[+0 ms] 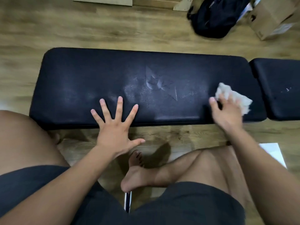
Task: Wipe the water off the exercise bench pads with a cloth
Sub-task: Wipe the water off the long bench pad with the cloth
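Wiping the long bench pad (81, 78) with a cloth (235, 96)
The right hand (227, 112) is gripping the white cloth in curled fingers at the surface's right end; the left hand (113, 130) is pressing down, fingers spread wide, near an embossed star logo (160, 83).

A person wears loose dark charcoal shorts (194, 207) ending on the thighs. Forearms, left hand (113, 129), right hand (227, 114), legs and one foot (138, 177) are bare.
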A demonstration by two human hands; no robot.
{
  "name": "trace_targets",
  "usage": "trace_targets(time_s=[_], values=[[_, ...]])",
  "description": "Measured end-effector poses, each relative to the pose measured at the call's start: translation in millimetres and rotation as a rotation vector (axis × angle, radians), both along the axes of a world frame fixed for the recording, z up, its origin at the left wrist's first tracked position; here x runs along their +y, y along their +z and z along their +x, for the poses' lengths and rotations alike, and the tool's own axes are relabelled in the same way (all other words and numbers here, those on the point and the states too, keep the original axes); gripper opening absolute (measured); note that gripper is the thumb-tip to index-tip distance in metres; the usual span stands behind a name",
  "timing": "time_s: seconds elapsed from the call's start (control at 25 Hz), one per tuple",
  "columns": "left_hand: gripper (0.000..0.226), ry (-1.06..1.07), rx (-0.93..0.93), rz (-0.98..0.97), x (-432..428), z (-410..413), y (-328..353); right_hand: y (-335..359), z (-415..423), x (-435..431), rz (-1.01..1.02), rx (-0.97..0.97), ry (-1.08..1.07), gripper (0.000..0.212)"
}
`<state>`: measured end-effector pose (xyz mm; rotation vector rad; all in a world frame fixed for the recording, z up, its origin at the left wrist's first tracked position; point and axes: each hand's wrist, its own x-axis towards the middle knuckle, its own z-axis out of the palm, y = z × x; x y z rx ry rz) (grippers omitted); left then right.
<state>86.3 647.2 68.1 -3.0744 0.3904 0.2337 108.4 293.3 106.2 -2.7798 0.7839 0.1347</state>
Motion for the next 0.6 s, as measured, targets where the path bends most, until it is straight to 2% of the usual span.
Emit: trace_targets(time_s=[0.2, 0.32, 0.4, 0.52, 0.6], values=[[0.118, -0.01, 0.07, -0.033, 4.0, 2.6, 1.6, -3.2, -22.2, 189.2, 0.035, 0.013, 0.565, 0.069], [0.117, -0.016, 0.12, -0.018, 3.2, 3.2, 6.7, -4.2, -26.8, 172.7, 0.038, 0.017, 0.719, 0.058], [0.118, -0.023, 0.12, 0.015, 2.3, 3.7, 9.2, -8.6, -23.8, 110.6, 0.001, 0.006, 0.602, 0.054], [0.116, -0.026, 0.121, 0.019, 1.6, 2.9, 9.4, -3.1, -18.4, 0.4, -0.039, 0.061, 0.249, 0.055], [0.115, -0.023, 0.112, 0.02, 1.6, 2.3, 8.3, 11.0, -14.6, -45.7, -0.027, 0.06, 0.086, 0.058]])
